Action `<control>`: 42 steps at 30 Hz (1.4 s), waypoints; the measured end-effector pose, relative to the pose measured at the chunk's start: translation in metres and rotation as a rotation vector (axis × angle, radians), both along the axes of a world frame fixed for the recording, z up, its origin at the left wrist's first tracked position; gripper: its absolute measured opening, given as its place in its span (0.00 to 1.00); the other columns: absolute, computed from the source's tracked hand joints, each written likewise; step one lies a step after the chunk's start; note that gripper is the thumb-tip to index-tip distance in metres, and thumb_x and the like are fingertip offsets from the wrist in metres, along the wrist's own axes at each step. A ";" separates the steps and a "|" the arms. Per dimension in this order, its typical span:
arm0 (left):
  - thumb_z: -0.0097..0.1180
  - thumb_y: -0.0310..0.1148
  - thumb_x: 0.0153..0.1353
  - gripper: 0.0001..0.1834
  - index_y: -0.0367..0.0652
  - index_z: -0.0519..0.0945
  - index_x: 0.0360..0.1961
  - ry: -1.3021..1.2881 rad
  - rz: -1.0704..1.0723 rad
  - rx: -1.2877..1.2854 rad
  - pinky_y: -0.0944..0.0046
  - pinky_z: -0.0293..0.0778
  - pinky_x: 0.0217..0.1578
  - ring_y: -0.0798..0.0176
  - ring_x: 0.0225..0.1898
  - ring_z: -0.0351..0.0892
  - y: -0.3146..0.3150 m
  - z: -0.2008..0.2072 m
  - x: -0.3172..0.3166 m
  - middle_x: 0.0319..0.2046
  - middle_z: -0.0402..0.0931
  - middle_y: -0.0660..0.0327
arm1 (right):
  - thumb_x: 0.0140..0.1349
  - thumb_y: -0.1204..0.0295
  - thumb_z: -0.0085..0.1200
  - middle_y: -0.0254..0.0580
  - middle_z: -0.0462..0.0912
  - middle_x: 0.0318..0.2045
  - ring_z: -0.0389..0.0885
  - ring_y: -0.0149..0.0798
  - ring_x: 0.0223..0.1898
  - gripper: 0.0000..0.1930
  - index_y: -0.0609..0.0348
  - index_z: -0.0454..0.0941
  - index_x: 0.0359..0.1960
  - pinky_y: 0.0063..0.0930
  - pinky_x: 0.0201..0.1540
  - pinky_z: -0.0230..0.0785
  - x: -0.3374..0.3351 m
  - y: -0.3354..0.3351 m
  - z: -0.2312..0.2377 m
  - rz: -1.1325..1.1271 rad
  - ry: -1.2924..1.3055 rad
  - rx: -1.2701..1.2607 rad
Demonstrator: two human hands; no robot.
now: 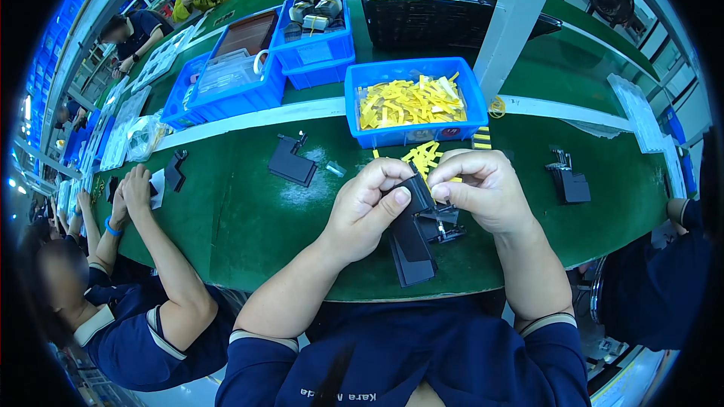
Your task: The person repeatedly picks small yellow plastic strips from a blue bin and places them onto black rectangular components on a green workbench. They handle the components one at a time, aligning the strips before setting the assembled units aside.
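My left hand (367, 215) is closed on a black angled plastic part (411, 245), its thumb lying along the upper end. Small metal fittings stick out from the right side of this part. At that upper end my right hand (486, 192) pinches with thumb and forefinger; what lies between the fingertips is too small to make out. Just behind my hands, loose yellow strips (424, 155) lie in a small heap on the green tabletop (241, 226).
A blue bin (351, 117) full of yellow strips stands beyond my hands. Similar black parts lie at left (292, 160) and right (567, 179). More blue bins (249, 102) stand back left. A white post (520, 15) rises at the right. Co-workers sit nearby, one person's hands (136, 192) close at left.
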State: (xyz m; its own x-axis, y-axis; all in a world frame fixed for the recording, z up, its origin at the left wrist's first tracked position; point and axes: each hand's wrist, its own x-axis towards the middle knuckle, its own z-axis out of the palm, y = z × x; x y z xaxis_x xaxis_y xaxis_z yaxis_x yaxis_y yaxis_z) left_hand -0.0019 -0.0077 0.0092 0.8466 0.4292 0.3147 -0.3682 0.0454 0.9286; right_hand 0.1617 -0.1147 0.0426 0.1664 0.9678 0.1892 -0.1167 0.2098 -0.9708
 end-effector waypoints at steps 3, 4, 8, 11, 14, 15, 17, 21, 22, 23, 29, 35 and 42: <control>0.47 0.32 0.66 0.12 0.35 0.67 0.46 -0.038 -0.031 -0.048 0.72 0.68 0.41 0.73 0.39 0.71 0.000 0.001 0.001 0.37 0.73 0.61 | 0.55 0.79 0.59 0.39 0.81 0.29 0.78 0.25 0.31 0.04 0.66 0.81 0.32 0.17 0.33 0.70 0.000 0.001 0.000 0.015 0.091 -0.029; 0.47 0.31 0.66 0.12 0.36 0.66 0.47 -0.036 -0.040 -0.071 0.72 0.68 0.41 0.73 0.39 0.71 0.000 0.001 0.001 0.38 0.73 0.61 | 0.54 0.78 0.60 0.38 0.81 0.28 0.78 0.25 0.31 0.05 0.66 0.81 0.32 0.17 0.32 0.70 0.000 0.001 -0.001 0.010 0.061 -0.049; 0.48 0.31 0.65 0.14 0.37 0.65 0.49 -0.050 -0.075 -0.224 0.72 0.67 0.41 0.73 0.38 0.72 -0.001 0.003 0.002 0.36 0.73 0.62 | 0.54 0.76 0.59 0.40 0.82 0.28 0.79 0.28 0.29 0.06 0.64 0.81 0.33 0.21 0.31 0.70 -0.001 0.003 -0.007 -0.167 -0.278 -0.085; 0.51 0.34 0.63 0.18 0.39 0.65 0.51 0.029 0.022 -0.215 0.72 0.69 0.36 0.72 0.35 0.72 0.016 0.000 0.000 0.36 0.73 0.63 | 0.54 0.75 0.58 0.44 0.82 0.30 0.80 0.38 0.29 0.09 0.62 0.80 0.37 0.28 0.33 0.71 -0.003 0.008 -0.009 -0.410 -0.757 -0.061; 0.50 0.32 0.63 0.17 0.39 0.67 0.52 0.149 0.334 -0.063 0.73 0.67 0.34 0.74 0.33 0.71 0.057 -0.005 -0.007 0.30 0.74 0.67 | 0.55 0.75 0.56 0.50 0.81 0.35 0.79 0.50 0.34 0.14 0.62 0.77 0.44 0.37 0.39 0.71 -0.003 0.012 -0.012 -0.520 -0.941 -0.027; 0.50 0.31 0.63 0.16 0.38 0.68 0.51 0.237 0.463 -0.025 0.72 0.67 0.33 0.74 0.32 0.71 0.072 -0.006 -0.013 0.29 0.75 0.66 | 0.55 0.75 0.56 0.50 0.81 0.36 0.79 0.50 0.36 0.14 0.62 0.77 0.44 0.38 0.40 0.71 -0.002 0.011 -0.012 -0.522 -0.961 -0.093; 0.50 0.30 0.62 0.15 0.37 0.70 0.49 0.438 0.696 0.144 0.69 0.69 0.32 0.71 0.30 0.73 0.107 -0.014 -0.033 0.27 0.76 0.62 | 0.56 0.75 0.55 0.51 0.81 0.36 0.79 0.50 0.37 0.14 0.64 0.76 0.44 0.40 0.43 0.70 -0.003 0.011 -0.015 -0.517 -0.994 -0.110; 0.51 0.30 0.59 0.16 0.36 0.71 0.48 0.882 0.958 0.596 0.57 0.72 0.36 0.54 0.32 0.78 0.121 -0.007 -0.045 0.27 0.78 0.52 | 0.55 0.74 0.56 0.51 0.81 0.35 0.79 0.50 0.35 0.10 0.63 0.79 0.38 0.38 0.40 0.71 -0.002 0.012 -0.019 -0.482 -0.948 -0.051; 0.52 0.31 0.58 0.17 0.36 0.71 0.49 0.909 1.001 0.698 0.55 0.72 0.37 0.51 0.33 0.78 0.118 -0.006 -0.045 0.27 0.78 0.51 | 0.55 0.74 0.57 0.50 0.81 0.35 0.80 0.48 0.34 0.09 0.63 0.80 0.36 0.36 0.39 0.71 -0.003 0.012 -0.016 -0.475 -0.906 -0.085; 0.53 0.31 0.58 0.18 0.36 0.71 0.49 0.935 1.043 0.802 0.53 0.71 0.38 0.48 0.34 0.78 0.112 -0.005 -0.044 0.28 0.78 0.50 | 0.54 0.74 0.57 0.49 0.81 0.35 0.80 0.46 0.33 0.07 0.63 0.80 0.34 0.34 0.37 0.72 -0.004 0.011 -0.015 -0.469 -0.864 -0.119; 0.61 0.32 0.51 0.18 0.36 0.76 0.43 0.452 0.857 0.836 0.59 0.74 0.36 0.57 0.32 0.78 0.068 0.008 -0.021 0.33 0.77 0.52 | 0.52 0.76 0.61 0.39 0.81 0.29 0.79 0.27 0.29 0.05 0.63 0.82 0.30 0.19 0.31 0.69 -0.009 0.013 -0.018 -0.477 -0.419 -0.068; 0.59 0.22 0.53 0.16 0.37 0.74 0.45 0.184 0.300 0.578 0.72 0.73 0.35 0.71 0.32 0.75 0.014 0.011 0.005 0.31 0.75 0.62 | 0.53 0.76 0.61 0.35 0.81 0.29 0.78 0.25 0.29 0.05 0.63 0.82 0.31 0.19 0.34 0.70 -0.012 0.015 -0.028 -0.403 -0.151 -0.071; 0.56 0.21 0.54 0.10 0.38 0.74 0.39 0.299 0.085 -0.045 0.73 0.72 0.33 0.74 0.30 0.74 0.028 -0.003 0.003 0.29 0.75 0.65 | 0.54 0.79 0.60 0.37 0.81 0.29 0.78 0.27 0.32 0.04 0.65 0.82 0.31 0.19 0.39 0.71 -0.011 0.012 -0.019 -0.448 -0.062 0.018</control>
State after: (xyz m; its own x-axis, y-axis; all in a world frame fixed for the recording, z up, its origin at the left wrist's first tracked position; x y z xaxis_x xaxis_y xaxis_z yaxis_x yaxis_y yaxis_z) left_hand 0.0011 0.0202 0.0063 0.8593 0.5102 0.0368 -0.0837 0.0693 0.9941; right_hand 0.1504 -0.1027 0.0234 0.5560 0.7992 0.2283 0.0479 0.2434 -0.9687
